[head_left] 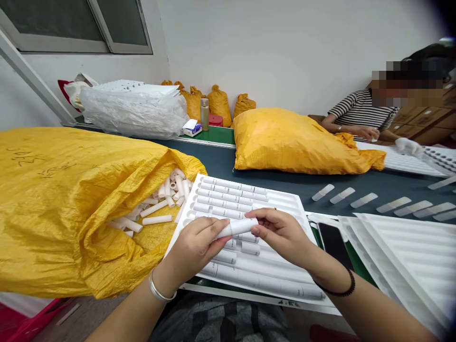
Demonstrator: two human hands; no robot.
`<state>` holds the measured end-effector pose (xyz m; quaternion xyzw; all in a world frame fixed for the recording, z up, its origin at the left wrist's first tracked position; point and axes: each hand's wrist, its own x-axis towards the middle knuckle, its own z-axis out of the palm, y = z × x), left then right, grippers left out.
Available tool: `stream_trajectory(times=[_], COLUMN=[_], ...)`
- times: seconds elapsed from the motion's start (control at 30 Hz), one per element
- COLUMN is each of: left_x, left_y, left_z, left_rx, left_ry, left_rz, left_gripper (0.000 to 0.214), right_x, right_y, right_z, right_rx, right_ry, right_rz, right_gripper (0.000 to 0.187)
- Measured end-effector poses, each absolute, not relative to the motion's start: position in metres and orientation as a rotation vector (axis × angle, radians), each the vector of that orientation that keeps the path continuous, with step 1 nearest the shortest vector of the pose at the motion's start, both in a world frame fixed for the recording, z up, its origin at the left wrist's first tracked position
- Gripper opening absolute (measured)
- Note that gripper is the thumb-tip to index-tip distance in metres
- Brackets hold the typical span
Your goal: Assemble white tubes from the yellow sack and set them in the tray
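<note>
Between my two hands is a white tube [242,227] with a seam line near its left part. My left hand [199,242] pinches the tube's left end, its thumb and fingers closed on it. At the other end, my right hand [281,232] grips it between thumb and fingers. Just beneath lies a white grooved tray [285,202] holding rows of similar white tubes with small dark print. Part of the tray's middle is hidden by my hands.
An opened yellow sack [53,199] spills small white tubes [156,219] on the left. Another yellow sack [285,142] lies across the belt. Stacked white trays [409,266] and a black phone [335,244] are at right. Capped tubes [394,204] line the belt; a co-worker [359,111] sits beyond.
</note>
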<state>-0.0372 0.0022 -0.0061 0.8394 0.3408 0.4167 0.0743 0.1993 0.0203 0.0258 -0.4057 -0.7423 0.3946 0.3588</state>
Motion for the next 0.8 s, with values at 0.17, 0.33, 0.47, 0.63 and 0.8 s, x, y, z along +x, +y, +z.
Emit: stream_trajectory(times=[0.17,0.33,0.47,0.63,0.8], left_x=[-0.03,-0.021,-0.065,-0.164,-0.197], left_y=[-0.004,-0.005,0.017,0.052,0.055], left_z=[-0.003,-0.012,-0.028,-0.067,-0.095], left_rx=[2.497,2.457,2.429,2.345,2.324], left_ry=[1.074,1.167,1.548,2.055,1.959], left_rz=[1.081,0.911,0.782,0.545,0.494], left_gripper=[0.07,0.079,0.068,0.035,0.019], right_x=[0.198,0.192,0.225,0.325,0.379], right_y=[0.016,0.029,0.086,0.152,0.159], right_z=[0.022,0.002,-0.014,-0.02,-0.037], right_rx=[-1.007,-1.079,-1.69,-2.329,-2.611], right_ry=[-1.948,-2.385,-2.345,-1.816,-1.704], right_rz=[0.975,0.716,0.318,0.155,0.389], right_gripper=[0.023,0.023,0.016,0.024,0.023])
